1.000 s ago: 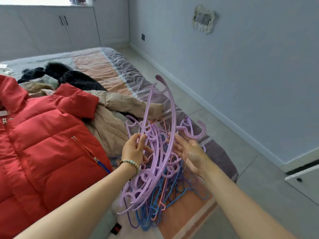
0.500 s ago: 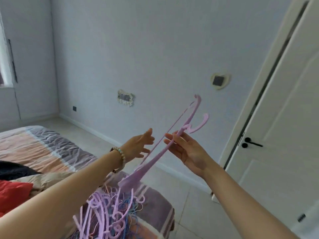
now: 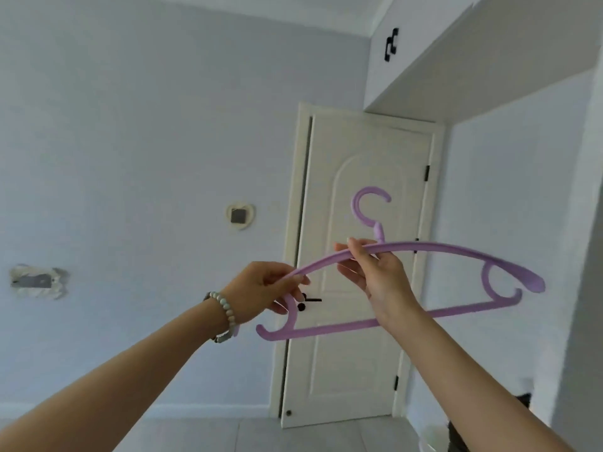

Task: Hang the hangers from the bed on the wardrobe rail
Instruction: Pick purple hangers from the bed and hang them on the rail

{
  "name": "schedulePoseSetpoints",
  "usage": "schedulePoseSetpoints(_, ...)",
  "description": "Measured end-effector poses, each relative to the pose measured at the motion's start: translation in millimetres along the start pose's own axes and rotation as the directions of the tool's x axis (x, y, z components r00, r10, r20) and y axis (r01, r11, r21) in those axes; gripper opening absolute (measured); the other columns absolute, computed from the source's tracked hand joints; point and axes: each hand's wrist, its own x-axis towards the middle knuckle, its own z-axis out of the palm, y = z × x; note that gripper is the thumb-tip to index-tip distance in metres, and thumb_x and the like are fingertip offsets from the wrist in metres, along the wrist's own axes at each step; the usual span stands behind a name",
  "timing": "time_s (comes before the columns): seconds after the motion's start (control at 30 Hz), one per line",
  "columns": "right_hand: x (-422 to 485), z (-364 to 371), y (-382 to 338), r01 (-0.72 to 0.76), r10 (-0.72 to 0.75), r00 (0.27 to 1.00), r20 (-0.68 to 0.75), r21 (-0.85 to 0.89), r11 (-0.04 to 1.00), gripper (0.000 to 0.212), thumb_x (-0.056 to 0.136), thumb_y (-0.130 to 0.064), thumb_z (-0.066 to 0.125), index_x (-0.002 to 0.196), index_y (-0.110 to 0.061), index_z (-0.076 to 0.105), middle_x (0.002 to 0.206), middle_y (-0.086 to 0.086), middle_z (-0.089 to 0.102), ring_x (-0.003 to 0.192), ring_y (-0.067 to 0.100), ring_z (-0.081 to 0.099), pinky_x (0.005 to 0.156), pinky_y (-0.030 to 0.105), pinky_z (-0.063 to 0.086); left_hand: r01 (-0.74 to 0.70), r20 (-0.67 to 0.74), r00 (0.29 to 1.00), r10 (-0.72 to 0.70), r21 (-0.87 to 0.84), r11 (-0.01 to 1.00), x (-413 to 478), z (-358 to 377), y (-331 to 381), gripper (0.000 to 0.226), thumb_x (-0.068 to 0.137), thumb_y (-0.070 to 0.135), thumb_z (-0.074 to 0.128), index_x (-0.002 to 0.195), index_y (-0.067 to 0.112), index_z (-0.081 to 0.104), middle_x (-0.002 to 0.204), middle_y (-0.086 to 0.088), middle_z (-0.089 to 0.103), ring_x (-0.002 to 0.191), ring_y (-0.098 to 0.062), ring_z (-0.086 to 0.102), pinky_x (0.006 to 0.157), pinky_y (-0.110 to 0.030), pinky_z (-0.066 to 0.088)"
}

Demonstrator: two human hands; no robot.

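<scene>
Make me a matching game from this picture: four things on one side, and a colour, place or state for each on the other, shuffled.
Things:
1. hanger
2. door
3. bracelet
4. right hand

Descriptions:
A. cream-white
B. worn on the left wrist
C. purple, held up in the air
D. gripping the top bar just below the hook

Pairs: 1-C, 2-A, 3-B, 4-D

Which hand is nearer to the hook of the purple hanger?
Right. The right hand grips the top bar just below the hook of the purple hanger; the left hand holds the bar's left end, farther from it.
</scene>
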Motion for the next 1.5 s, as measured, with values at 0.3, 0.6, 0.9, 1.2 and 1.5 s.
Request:
schedulePoseSetpoints(0.3, -17, -165, -128, 0.164, -0.181, 0.982, -0.062, -0.222, 0.961, 0.009, 0.086, -0.014, 0.064, 0.090, -0.010, 0.058, 0.097, 0.012, 0.073, 0.088, 0.022, 0.071, 0.073, 0.022, 0.056, -0.232, 0.169, 0.956, 0.241, -0.070, 0.970, 87, 153, 118, 0.017, 0.092, 0.021, 0.052, 0.094, 0.014, 0.067, 0.068, 0.006, 0.068, 0.060, -0.005, 0.064, 0.057, -0.017, 0.053)
schedulePoseSetpoints(0.6, -25, -331, -225, 0.221, -0.292, 0.935, -0.199, -0.318, 0.922, 0.007, 0.088, -0.011, 0.059, 0.082, -0.014, 0.061, 0.087, 0.000, 0.075, 0.076, 0.011, 0.071, 0.063, 0.018, 0.054, -0.187, 0.334, 0.902, 0.274, -0.269, 0.945, 146, 302, 198, 0.026, 0.091, 0.031, 0.050, 0.095, 0.011, 0.067, 0.081, 0.000, 0.072, 0.064, -0.018, 0.068, 0.062, -0.025, 0.058)
schedulePoseSetpoints(0.9, -19, -435, -268, 0.229, -0.383, 0.804, -0.455, -0.358, 0.905, 0.006, 0.085, -0.017, 0.068, 0.087, -0.014, 0.062, 0.071, -0.003, 0.071, 0.062, 0.007, 0.069, 0.057, 0.018, 0.054, -0.247, 0.216, 0.922, 0.322, -0.314, 0.917, 189, 427, 251, 0.031, 0.093, 0.033, 0.049, 0.093, 0.006, 0.062, 0.080, 0.003, 0.071, 0.053, -0.011, 0.064, 0.055, -0.021, 0.050)
schedulePoseSetpoints(1.2, 22, -511, -304, 0.170, -0.346, 0.701, -0.624, -0.325, 0.930, 0.034, 0.085, -0.020, 0.068, 0.112, -0.002, 0.060, 0.077, 0.001, 0.068, 0.060, 0.007, 0.065, 0.052, 0.017, 0.052, -0.336, 0.165, 0.900, 0.403, -0.323, 0.885, 228, 507, 300, 0.017, 0.095, 0.019, 0.046, 0.101, 0.011, 0.060, 0.084, -0.006, 0.063, 0.063, -0.015, 0.063, 0.065, -0.030, 0.056)
schedulePoseSetpoints(1.5, 56, -557, -313, 0.077, -0.358, 0.708, -0.608, -0.437, 0.896, 0.032, 0.085, -0.023, 0.068, 0.109, -0.004, 0.058, 0.080, 0.003, 0.068, 0.068, 0.011, 0.065, 0.054, 0.017, 0.054, -0.434, 0.200, 0.866, 0.458, -0.151, 0.888, 262, 533, 299, 0.023, 0.094, 0.017, 0.045, 0.105, 0.016, 0.065, 0.077, -0.006, 0.054, 0.071, -0.019, 0.049, 0.074, -0.036, 0.049)
